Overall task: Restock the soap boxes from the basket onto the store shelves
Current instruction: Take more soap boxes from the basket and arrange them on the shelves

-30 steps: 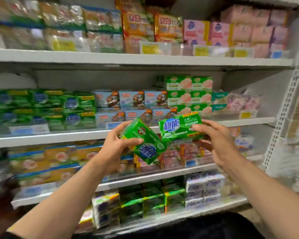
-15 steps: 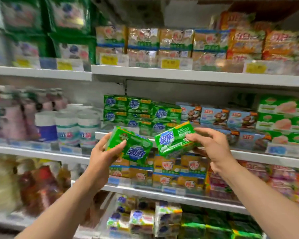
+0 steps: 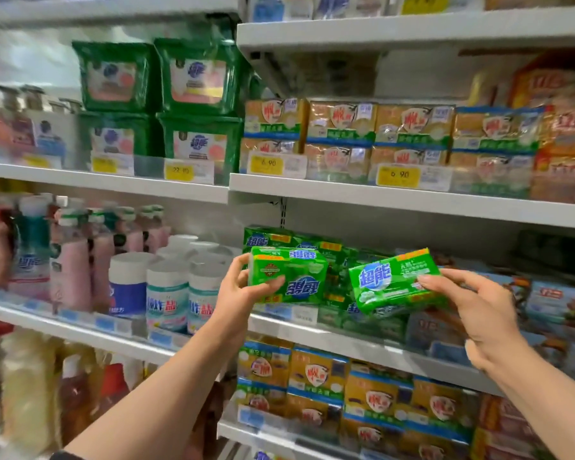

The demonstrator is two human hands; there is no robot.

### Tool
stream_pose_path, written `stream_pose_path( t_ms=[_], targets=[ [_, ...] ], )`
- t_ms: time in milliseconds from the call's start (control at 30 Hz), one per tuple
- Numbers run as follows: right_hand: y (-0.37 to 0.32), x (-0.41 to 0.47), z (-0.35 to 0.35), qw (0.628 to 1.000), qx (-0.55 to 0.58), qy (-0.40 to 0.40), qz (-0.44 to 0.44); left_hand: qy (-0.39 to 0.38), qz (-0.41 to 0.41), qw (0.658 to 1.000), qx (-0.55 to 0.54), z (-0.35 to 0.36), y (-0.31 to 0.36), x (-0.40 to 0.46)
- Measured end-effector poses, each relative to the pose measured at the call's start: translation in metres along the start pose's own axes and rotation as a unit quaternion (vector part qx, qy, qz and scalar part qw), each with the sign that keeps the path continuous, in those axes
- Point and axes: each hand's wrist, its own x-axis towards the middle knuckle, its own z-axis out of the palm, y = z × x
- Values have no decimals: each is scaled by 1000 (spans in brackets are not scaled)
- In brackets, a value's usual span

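My left hand (image 3: pixel 243 293) grips a green soap box (image 3: pixel 291 275), its label upside down, in front of the middle shelf (image 3: pixel 362 343). My right hand (image 3: pixel 478 310) pinches a second green soap box (image 3: pixel 392 282), tilted, label upright. Both boxes are held just in front of a stack of matching green soap boxes (image 3: pixel 312 242) on that shelf. The basket is not in view.
Yellow-and-blue soap packs (image 3: pixel 379 127) fill the shelf above, with more (image 3: pixel 346 386) on the shelf below. Green tubs (image 3: pixel 196 78) stand upper left. White canisters (image 3: pixel 166 287) and pink bottles (image 3: pixel 70 260) line the left bay. Blue soap boxes (image 3: pixel 551 303) sit at right.
The view has swung left along the shelves. Both hands, each still holding its green box, have come up to the stack of matching green boxes, and the left box has turned more level.
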Motion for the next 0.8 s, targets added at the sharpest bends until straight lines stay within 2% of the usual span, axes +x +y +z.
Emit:
stream_pose_path(
  t_ms=[233,400,500,600,800],
  targets=[
    [0,19,-12,999,9,9,-39,-59,-17,998,29,13,-6,41],
    [13,20,-23,1000,27,5,8,-71,-56,991,97,33,-13,59],
    [19,17,-30,1000,8,-7,22,-121,-96,969,194,34,-17,71],
    [24,14,-32,999,-9,-3,36,-133,-140,949,250,30,-13,82],
    [35,6,-34,996,25,20,78,-163,-110,901,387,11,-11,92]
  ],
)
